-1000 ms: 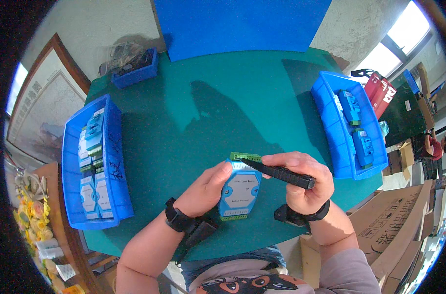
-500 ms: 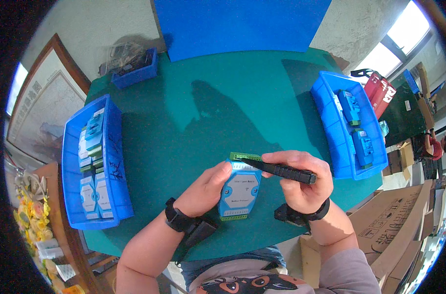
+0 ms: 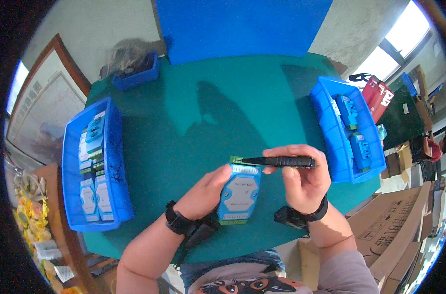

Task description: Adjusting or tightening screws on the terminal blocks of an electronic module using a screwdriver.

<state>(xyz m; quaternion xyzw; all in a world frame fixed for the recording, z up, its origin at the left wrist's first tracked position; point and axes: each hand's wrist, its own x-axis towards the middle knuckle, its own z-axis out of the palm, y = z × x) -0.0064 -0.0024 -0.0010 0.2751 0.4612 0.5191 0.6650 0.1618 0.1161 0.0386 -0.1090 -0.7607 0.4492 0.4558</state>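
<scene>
The left hand (image 3: 201, 197) grips a blue-and-white module (image 3: 239, 194) by its left side, at the near middle of the green bench (image 3: 159, 186). The right hand (image 3: 307, 185) is closed around a slim black tool (image 3: 287, 161), its tip at the green terminal strip (image 3: 236, 159) on the module's far end; contact is unclear. Blue bins (image 3: 116, 169) holding similar modules stand left and right.

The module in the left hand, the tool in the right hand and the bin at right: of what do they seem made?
Module: probably hard plastic; blue, satin casing with a pale face.
Tool: perhaps plastic or rubber; its black, ridged grip looks mostly matte, which leaves it open.
Bin: most likely moulded plastic; blue throughout, with smooth, slightly shiny walls.
</scene>
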